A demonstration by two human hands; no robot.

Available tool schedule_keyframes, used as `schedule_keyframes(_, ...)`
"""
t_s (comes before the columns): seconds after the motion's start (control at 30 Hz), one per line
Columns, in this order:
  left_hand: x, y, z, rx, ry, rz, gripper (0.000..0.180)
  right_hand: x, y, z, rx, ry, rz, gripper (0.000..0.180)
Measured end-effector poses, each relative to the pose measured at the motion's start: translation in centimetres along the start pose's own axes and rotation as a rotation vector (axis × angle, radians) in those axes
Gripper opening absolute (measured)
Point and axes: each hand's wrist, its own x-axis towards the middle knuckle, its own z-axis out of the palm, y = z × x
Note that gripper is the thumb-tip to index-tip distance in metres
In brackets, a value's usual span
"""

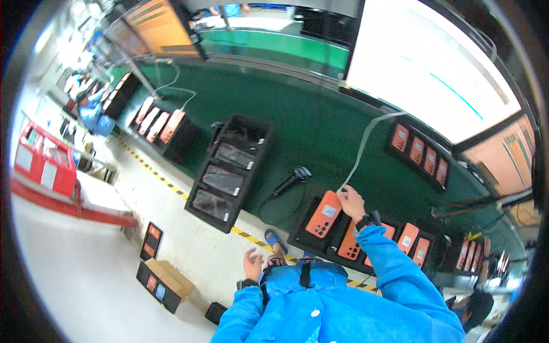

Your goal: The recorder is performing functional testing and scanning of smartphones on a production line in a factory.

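Note:
My right hand (351, 204) reaches forward over the bench with fingers closed at the far end of an orange phone (323, 215). There it pinches the end of a white cable (363, 144), where cable and phone meet; the exact grip is partly hidden by the fingers. The phone lies back side up, camera lenses toward me, over a black tray (330, 251). More orange phones (349, 242) lie in that tray, some partly behind my right forearm. My left hand (251, 264) hangs low beside my lap, loosely curled, fingers apart, holding nothing.
A black tray with bagged dark pieces (223, 180) stands left of centre, beside a handheld scanner (290, 180). Another phone tray (420, 153) lies below a bright monitor (430, 68). Further phones (172, 127) sit at left. A cardboard box (171, 277) and red bin (46, 157) stand off the bench.

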Motion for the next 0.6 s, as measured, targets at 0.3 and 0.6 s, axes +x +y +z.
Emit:
schedule_keyframes(0.3,-14.4,-15.1,-16.3,-0.31,0.607,-0.734,0.038,-14.0,-7.2,6.2,0.333,-0.08,-0.124,0.023)
schedule_keyframes(0.6,-9.1,-17.0,-25.7,-0.325,0.476,-0.587,0.025,-17.7,-17.1,23.2,0.305,-0.819,0.002,0.026)
